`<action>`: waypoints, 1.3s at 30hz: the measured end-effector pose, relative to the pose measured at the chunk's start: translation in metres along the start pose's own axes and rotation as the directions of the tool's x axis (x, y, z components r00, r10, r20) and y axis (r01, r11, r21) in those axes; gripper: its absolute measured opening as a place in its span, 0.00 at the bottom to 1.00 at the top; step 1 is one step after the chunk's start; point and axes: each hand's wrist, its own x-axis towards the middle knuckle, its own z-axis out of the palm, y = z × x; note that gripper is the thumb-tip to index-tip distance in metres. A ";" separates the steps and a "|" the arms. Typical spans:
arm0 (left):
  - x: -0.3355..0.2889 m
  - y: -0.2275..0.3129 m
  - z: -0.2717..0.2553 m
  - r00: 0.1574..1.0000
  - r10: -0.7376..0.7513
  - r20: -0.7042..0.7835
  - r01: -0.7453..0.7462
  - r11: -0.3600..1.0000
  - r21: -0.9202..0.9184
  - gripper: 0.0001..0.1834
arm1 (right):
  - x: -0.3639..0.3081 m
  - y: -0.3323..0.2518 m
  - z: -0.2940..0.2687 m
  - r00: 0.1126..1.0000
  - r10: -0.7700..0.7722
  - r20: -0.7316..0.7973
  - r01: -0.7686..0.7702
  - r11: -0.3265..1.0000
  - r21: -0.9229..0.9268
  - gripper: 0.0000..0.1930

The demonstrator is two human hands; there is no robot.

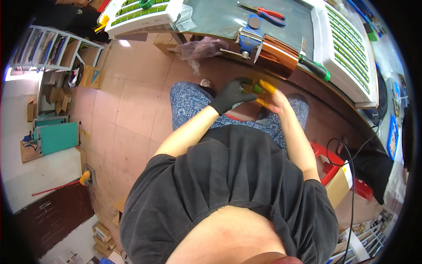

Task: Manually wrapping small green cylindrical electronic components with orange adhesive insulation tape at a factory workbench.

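My left hand [237,94], in a black glove, is raised over my lap with its fingers curled. My right hand [275,99], with yellow coverings on its fingers, meets it from the right. Between the fingertips of both hands is a small green piece [257,87], mostly hidden by the fingers. Just beyond the hands, a shiny copper-coloured cylinder [278,56] lies at the bench edge beside a blue bench vise [250,38]. Right of the cylinder lies a tool with a green and black handle [314,67].
Red and blue pliers [269,16] lie on the bench top [211,17]. White trays with rows of green pieces stand at the left [143,22] and right [327,53]. Crumpled clear plastic [198,48] hangs under the bench edge. A red stool [324,160] and black cable [351,189] are at my right.
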 end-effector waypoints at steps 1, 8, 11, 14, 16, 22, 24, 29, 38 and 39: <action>0.001 0.003 0.001 1.000 0.010 0.005 -0.010 1.000 0.026 0.31 | 0.001 0.000 -0.001 1.000 0.014 0.017 -0.015 1.000 0.025 0.13; 0.003 -0.001 0.001 0.995 -0.081 0.051 0.084 0.994 -0.064 0.30 | 0.001 0.000 0.002 0.997 0.013 0.078 -0.019 0.997 0.080 0.13; 0.003 0.003 0.000 0.995 -0.082 0.061 0.088 0.990 -0.110 0.28 | -0.008 -0.002 0.016 1.000 0.031 -0.002 -0.031 0.998 0.059 0.13; 0.003 0.006 0.002 0.990 -0.126 0.064 0.129 0.990 -0.059 0.26 | -0.011 -0.001 0.017 0.999 -0.003 -0.045 0.006 0.998 0.056 0.14; 0.003 0.006 0.004 0.994 -0.094 0.050 0.097 0.993 -0.065 0.25 | -0.010 -0.001 0.010 0.999 0.028 -0.037 -0.025 0.997 0.069 0.15; 0.005 0.002 -0.018 0.966 0.099 0.240 -0.077 0.992 -0.098 0.28 | -0.009 0.002 0.004 0.985 0.171 0.035 -0.175 0.961 0.216 0.17; 0.014 -0.005 -0.014 0.969 0.059 0.241 -0.031 0.993 -0.116 0.29 | -0.006 0.003 0.005 0.983 0.181 0.034 -0.184 0.951 0.247 0.18; 0.023 -0.007 0.006 0.972 -0.136 0.192 0.132 0.991 0.031 0.31 | -0.006 0.006 -0.005 0.979 0.179 0.102 -0.199 0.947 0.252 0.20; 0.021 -0.025 0.005 0.985 -0.026 0.173 0.018 0.999 0.049 0.29 | -0.046 0.011 0.000 0.992 -0.114 0.060 0.108 0.990 0.086 0.19; 0.021 -0.025 0.006 0.986 -0.040 0.163 0.035 0.999 0.034 0.28 | -0.048 0.011 0.005 0.985 -0.166 0.050 0.167 0.986 -0.026 0.20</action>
